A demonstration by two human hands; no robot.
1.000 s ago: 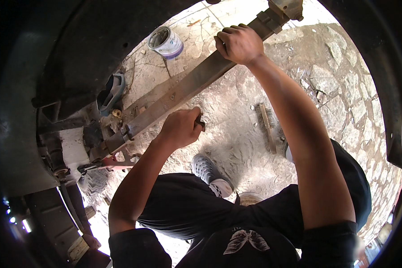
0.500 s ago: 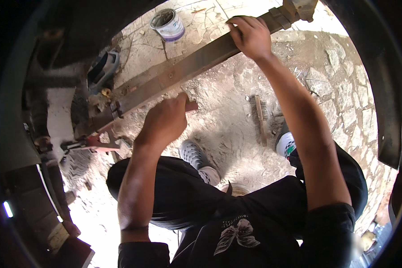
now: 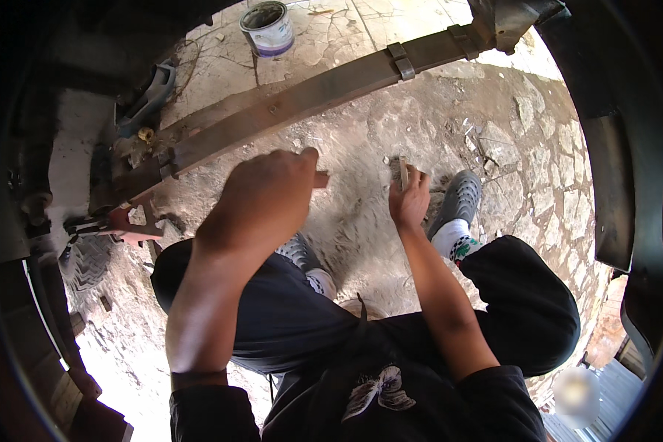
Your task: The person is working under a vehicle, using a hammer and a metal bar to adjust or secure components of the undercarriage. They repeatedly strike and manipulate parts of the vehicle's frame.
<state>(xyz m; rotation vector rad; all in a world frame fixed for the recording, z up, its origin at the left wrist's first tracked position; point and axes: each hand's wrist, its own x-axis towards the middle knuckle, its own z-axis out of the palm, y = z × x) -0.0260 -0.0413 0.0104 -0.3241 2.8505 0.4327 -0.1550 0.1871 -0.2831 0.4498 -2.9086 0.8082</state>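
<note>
My left hand (image 3: 265, 195) is closed around a small reddish-brown flat piece (image 3: 320, 179), its end poking out past my thumb, below the long rusty steel beam (image 3: 309, 96) that runs diagonally under the vehicle. Down on the dusty ground, my right hand (image 3: 409, 197) has its fingers on the wooden-handled brush (image 3: 403, 171), beside my grey shoe (image 3: 460, 199). Two metal clamps (image 3: 401, 62) wrap the beam's upper part.
A white paint can (image 3: 269, 37) stands on cracked tiles beyond the beam. Dark vehicle bodywork (image 3: 615, 184) surrounds me, with a red metal part (image 3: 134, 225) and a grey plastic piece (image 3: 144, 99) at left. Broken paving (image 3: 560, 169) lies at right.
My right hand has let go of the beam and dropped to the brush on the ground. My left hand has moved slightly left and up. My right foot shows farther up beside the brush.
</note>
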